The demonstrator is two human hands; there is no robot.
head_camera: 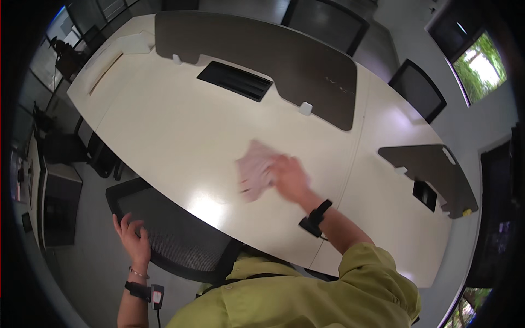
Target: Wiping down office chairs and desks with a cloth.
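Note:
My right hand (289, 176) is blurred and rests on a pinkish cloth (255, 170), its fingers bent over the cloth's right part. The cloth lies spread on the pale tabletop (164, 119), mostly to the left of the hand. Away from the table, at the lower left, my left hand (133, 240) holds nothing, with its fingers apart, beside the black mesh back of a chair (180, 233). Each wrist bears a black strap with a small device.
A long dark divider panel (262, 53) on white clips stands along the table, by a black cable port (234, 80). A shorter divider (439, 172) is at the right. Mesh chairs (417, 90) stand beyond the far edge. A white object (133, 44) lies at the far left end.

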